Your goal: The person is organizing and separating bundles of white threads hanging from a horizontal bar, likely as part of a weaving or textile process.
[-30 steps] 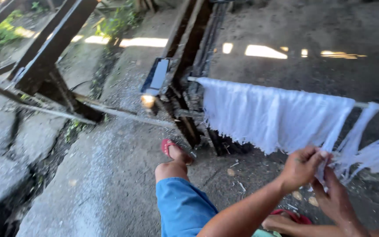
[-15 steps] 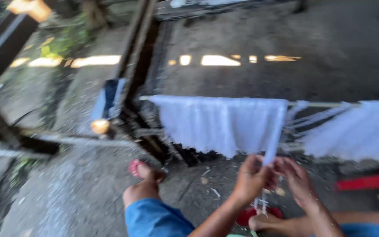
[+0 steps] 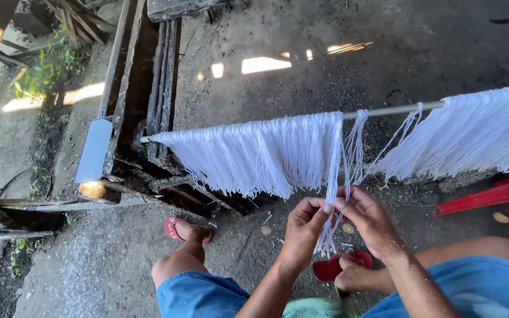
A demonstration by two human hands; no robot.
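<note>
Setting: rough grey concrete floor [image 3: 301, 35] outdoors, dappled with patches of sunlight, with weeds and bare ground at the left edge.
Rod: thin pale horizontal rod [image 3: 393, 109] running from centre-left to the right, above the floor.
Threads: white cotton threads [image 3: 254, 156] draped over the rod in a dense fringe; a second mass of white threads [image 3: 478, 132] hangs further right, with a gap of bare rod between the two.
Held strand: narrow bundle of white threads [image 3: 332, 194] drops from the right end of the left fringe down between both hands, its loose end trailing below them.
Left hand: left hand [image 3: 303, 227] has fingers curled and thumb pressed in, pinching the bundle from the left.
Right hand: right hand [image 3: 367, 218] pinches the same bundle from the right, fingertips meeting those of the left hand.
Legs: blue shorts [image 3: 198, 294] on both bent knees; each foot wears a red rubber sandal [image 3: 175, 227], one left of the hands, the other just beneath them.
Left side: dark weathered wooden frame [image 3: 148, 106] with a light grey flat plate [image 3: 94, 150] fixed to it.
Right edge: red plastic piece [image 3: 490, 197] lying near the floor below the second fringe.
</note>
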